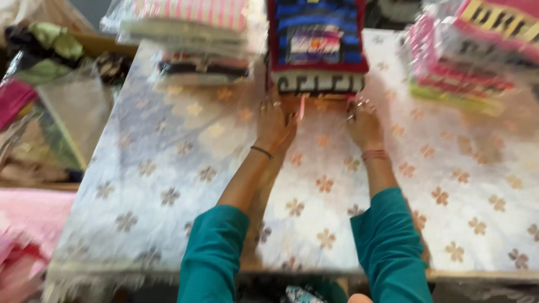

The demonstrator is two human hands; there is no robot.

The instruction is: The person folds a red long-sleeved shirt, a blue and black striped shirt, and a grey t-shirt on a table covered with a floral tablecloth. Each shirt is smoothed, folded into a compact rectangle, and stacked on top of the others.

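Observation:
A white sheer cloth (168, 168) with gold flower motifs lies spread over the table. Both my arms, in teal sleeves, reach forward over it. My left hand (274, 126) rests at the cloth's far middle edge and pinches a thin pink strip there. My right hand (364, 124) lies just to its right, fingers bent down onto the same edge of the cloth. Directly beyond both hands stands a stack of packed folded garments (317, 45), blue and red striped on top. The view is blurred.
Another pile of plastic-wrapped folded clothes (196, 39) stands at the back left, and a pink and green pile (466, 50) at the back right. Loose plastic bags and fabrics (50, 112) crowd the left side. Pink cloth (25, 230) lies at the lower left.

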